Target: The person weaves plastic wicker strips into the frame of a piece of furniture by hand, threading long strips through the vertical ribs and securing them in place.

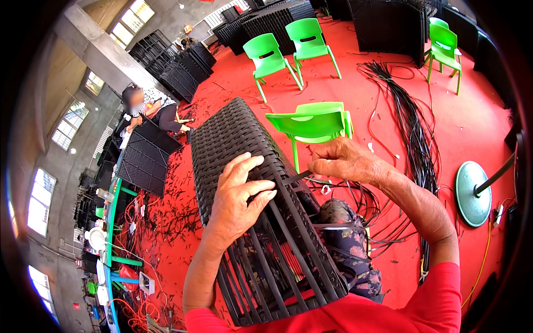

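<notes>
A black woven panel (230, 130) on a frame stands tilted in front of me. Its far part is filled with flat strips; the near part shows bare parallel bars (261, 266). My left hand (241, 194) rests on the panel where the weave ends, fingers spread and bent, with nothing seen between them. Beyond the right edge of the frame, my right hand (341, 161) is closed on a flat black strip (297, 177), which runs from the weave to my fingers. The strip's further course under the frame is hidden.
Green plastic chairs (313, 125) stand ahead on the red floor (222, 89). A long bundle of black strips (408, 122) lies at right, near a round stand base (473, 193). At far left, another person (152, 105) sits by a black panel (147, 158). Scraps litter the floor.
</notes>
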A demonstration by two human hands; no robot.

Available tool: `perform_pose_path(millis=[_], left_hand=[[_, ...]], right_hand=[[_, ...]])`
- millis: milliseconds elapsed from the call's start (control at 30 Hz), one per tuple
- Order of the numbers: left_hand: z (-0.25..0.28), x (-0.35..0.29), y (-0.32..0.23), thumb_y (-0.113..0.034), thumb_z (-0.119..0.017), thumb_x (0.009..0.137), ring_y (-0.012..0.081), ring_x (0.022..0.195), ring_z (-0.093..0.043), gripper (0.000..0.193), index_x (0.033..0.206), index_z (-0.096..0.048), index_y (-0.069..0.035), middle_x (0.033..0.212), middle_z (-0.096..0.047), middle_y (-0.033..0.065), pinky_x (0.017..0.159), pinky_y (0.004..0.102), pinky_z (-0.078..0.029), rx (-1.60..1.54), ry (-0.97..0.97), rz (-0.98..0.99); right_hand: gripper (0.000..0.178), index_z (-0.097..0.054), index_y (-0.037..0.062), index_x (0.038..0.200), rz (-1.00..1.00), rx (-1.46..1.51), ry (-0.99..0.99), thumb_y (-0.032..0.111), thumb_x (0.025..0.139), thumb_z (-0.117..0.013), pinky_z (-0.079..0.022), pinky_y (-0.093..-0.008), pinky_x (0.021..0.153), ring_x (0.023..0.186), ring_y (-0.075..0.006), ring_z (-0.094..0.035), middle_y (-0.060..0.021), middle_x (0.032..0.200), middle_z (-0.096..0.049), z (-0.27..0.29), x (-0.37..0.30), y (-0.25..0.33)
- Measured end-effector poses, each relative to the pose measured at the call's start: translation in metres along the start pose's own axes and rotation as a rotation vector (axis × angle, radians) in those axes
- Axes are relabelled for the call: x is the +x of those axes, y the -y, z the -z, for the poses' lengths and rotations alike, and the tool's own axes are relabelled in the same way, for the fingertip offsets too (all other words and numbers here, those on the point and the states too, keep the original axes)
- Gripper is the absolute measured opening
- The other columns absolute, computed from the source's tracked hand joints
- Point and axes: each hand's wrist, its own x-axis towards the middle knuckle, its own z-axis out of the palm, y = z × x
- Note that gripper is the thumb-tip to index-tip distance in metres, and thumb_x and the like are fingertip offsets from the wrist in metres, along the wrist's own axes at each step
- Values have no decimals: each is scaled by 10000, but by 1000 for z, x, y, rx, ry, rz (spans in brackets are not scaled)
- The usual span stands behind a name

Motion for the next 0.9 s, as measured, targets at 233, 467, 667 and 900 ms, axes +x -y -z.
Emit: perform_pose_path(millis=[233,467,667,900], left_hand=[[-2,-2,-3,-96,-641,741,296,1219,-336,140,869,-657,-41,1206,-480,133,977,383,-334,-34,37,38],[-4,-3,1,-104,-620,767,300,1202,-359,138,882,-658,-37,1188,-494,137,976,381,-327,-92,23,67],[-5,-2,2,-122,-614,776,295,1175,-390,137,877,-665,-45,1159,-520,132,976,377,-308,-91,1,66],[-7,-3,2,-164,-607,788,283,1164,-406,157,848,-661,-29,1143,-529,129,968,374,-314,-95,-23,75]], right_hand=[[233,-522,6,616,19,-140,-24,206,735,-521,-350,-290,465,505,-84,-418,-17,508,-447,7,8,20],[232,-534,59,604,0,267,-58,225,766,-534,-263,-241,435,481,-40,-345,69,518,-390,-2,11,-9],[211,-556,89,628,58,220,-64,227,786,-532,-247,-205,462,518,-6,-321,82,542,-391,-4,8,-17],[213,-611,75,733,-30,294,27,264,801,-539,-334,-196,482,553,-31,-427,53,619,-517,-16,13,-9]])
